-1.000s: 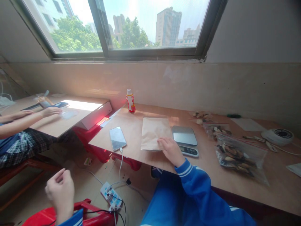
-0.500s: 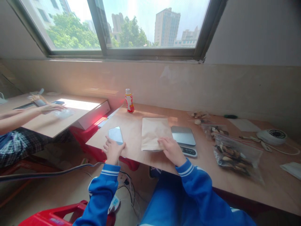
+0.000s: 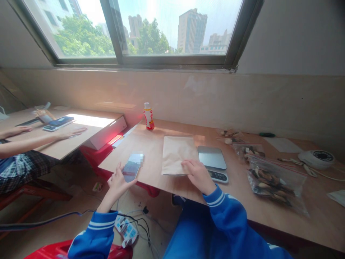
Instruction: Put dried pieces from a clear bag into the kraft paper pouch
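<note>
Fingers (image 3: 120, 172) of left hand (image 3: 116, 182) grasp a black rectangular smartphone (image 3: 131, 168) by its near end, lifted and tilted over the near left edge of the light wooden bench (image 3: 242, 187). Right hand (image 3: 198, 175) lies flat, fingers released, pressing the near right corner of a flat brown paper bag (image 3: 178, 154) that sits mid-bench. Just right of the bag, touching or nearly so, is a silver digital kitchen scale (image 3: 212, 160). Right of that lies a clear zip bag of dried brown pieces (image 3: 272, 180). Small red-and-white drink bottle (image 3: 148, 116) stands upright at the far side near the wall. White power strip (image 3: 126, 230) with cables lies on the floor below the phone.

Risk: phone is held by one end only, past the bench edge, so a weak grip could drop it to the floor. Cable below could snag the sleeve. Cannot tell if the phone is plugged in.

A co-worker's hand (image 3: 70, 133) rests on the far left table.
</note>
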The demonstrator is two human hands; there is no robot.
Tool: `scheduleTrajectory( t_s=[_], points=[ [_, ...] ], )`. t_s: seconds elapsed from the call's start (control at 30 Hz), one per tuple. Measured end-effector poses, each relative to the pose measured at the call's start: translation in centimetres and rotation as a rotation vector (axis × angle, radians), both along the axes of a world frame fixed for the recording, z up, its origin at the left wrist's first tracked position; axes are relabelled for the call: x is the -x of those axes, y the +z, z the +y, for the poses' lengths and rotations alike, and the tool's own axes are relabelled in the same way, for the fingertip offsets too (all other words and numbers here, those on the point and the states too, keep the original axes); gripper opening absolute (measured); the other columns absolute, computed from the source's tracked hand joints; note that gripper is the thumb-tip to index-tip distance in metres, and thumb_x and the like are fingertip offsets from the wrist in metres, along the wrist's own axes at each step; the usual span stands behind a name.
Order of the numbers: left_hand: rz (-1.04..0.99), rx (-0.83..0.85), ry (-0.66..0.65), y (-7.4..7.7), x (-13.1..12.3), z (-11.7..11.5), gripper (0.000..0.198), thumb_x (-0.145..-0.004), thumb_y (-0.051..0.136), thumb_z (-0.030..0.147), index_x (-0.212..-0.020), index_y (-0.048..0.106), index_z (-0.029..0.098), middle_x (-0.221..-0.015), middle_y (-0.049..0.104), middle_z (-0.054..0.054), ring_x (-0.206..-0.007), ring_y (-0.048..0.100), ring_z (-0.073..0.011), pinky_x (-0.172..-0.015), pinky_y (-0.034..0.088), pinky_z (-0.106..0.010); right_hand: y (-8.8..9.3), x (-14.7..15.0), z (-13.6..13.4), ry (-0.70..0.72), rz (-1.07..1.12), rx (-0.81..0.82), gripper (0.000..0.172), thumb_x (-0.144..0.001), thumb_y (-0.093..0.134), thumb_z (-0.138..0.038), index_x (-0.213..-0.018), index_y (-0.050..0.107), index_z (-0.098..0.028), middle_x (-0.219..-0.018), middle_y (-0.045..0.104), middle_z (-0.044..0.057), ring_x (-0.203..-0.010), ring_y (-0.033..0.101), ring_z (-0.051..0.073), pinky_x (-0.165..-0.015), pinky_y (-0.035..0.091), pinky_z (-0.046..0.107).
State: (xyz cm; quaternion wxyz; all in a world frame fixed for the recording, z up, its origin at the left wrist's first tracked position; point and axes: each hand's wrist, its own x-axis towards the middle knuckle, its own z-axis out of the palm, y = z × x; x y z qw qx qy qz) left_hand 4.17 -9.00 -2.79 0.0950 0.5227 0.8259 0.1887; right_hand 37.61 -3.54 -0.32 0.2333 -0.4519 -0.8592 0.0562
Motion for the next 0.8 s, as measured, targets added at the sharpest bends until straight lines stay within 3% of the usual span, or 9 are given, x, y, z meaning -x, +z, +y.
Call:
scheduleTrajectory(
  t_s=[0.17,0.3,0.43,0.57,0.67,0.8],
  points=[
    [-0.075,-0.019,-0.059,-0.3,1.4,1.4,0.104,-0.063,0.069,0.041,-0.147,0.012,0.017,-0.143,0.043,-0.019,-0.132,0.038,-0.0377,-0.107,0.023,-0.053,0.2,0.3,0.0,-0.009,-0.015,-0.008,0.047,-0.075,0.045,0.002,-0.113,0.057,-0.023,-0.116,0.063,0.005,-0.108,0.056,0.022,-0.094,0.043,0.036],
    [-0.065,-0.075,-0.012,0.3,0.2,1.7,0.092,-0.066,0.068,0.036,-0.143,0.023,0.015,-0.142,0.044,-0.02,-0.131,0.04,-0.0367,-0.109,0.022,-0.052,0.4,0.6,0.1,0.0,-0.019,-0.028,0.039,-0.082,0.051,-0.005,-0.115,0.058,-0.023,-0.117,0.065,0.005,-0.107,0.058,0.022,-0.091,0.044,0.035],
    [-0.153,-0.393,0.104,1.0,-4.4,0.9,0.054,-0.08,0.055,0.037,-0.129,0.043,0.015,-0.131,0.052,-0.017,-0.126,0.045,-0.033,-0.107,0.027,-0.052,0.8,1.1,0.7,-0.013,0.041,-0.12,0.027,-0.088,0.054,-0.014,-0.112,0.062,-0.022,-0.116,0.068,0.005,-0.107,0.06,0.022,-0.09,0.044,0.035],
    [-0.393,-0.693,-0.071,1.3,-11.5,0.5,0.036,-0.086,0.05,0.032,-0.119,0.048,0.018,-0.124,0.055,-0.014,-0.119,0.05,-0.0268,-0.099,0.04,-0.046,2.8,1.9,1.6,-0.063,0.114,-0.171,0.021,-0.09,0.058,-0.024,-0.109,0.066,-0.023,-0.107,0.072,0.005,-0.1,0.064,0.022,-0.087,0.046,0.033],
    [-0.514,-0.747,-0.143,1.7,-16.3,1.1,0.049,-0.086,0.053,0.029,-0.132,0.037,0.02,-0.135,0.045,-0.016,-0.125,0.047,-0.0266,-0.1,0.041,-0.046,5.8,2.2,1.9,-0.094,0.163,-0.177,0.021,-0.091,0.056,-0.033,-0.107,0.068,-0.025,-0.1,0.074,0.004,-0.091,0.067,0.021,-0.082,0.047,0.031],
    [-0.498,-0.847,-0.179,2.9,-18.8,2.7,0.092,-0.076,0.069,0.037,-0.146,0.013,0.021,-0.153,0.018,-0.018,-0.144,0.014,-0.0306,-0.115,0.019,-0.051,10.9,1.8,1.7,-0.137,0.149,-0.155,0.023,-0.092,0.052,-0.041,-0.105,0.068,-0.03,-0.093,0.075,0.0,-0.083,0.069,0.019,-0.068,0.046,0.025]
  ],
)
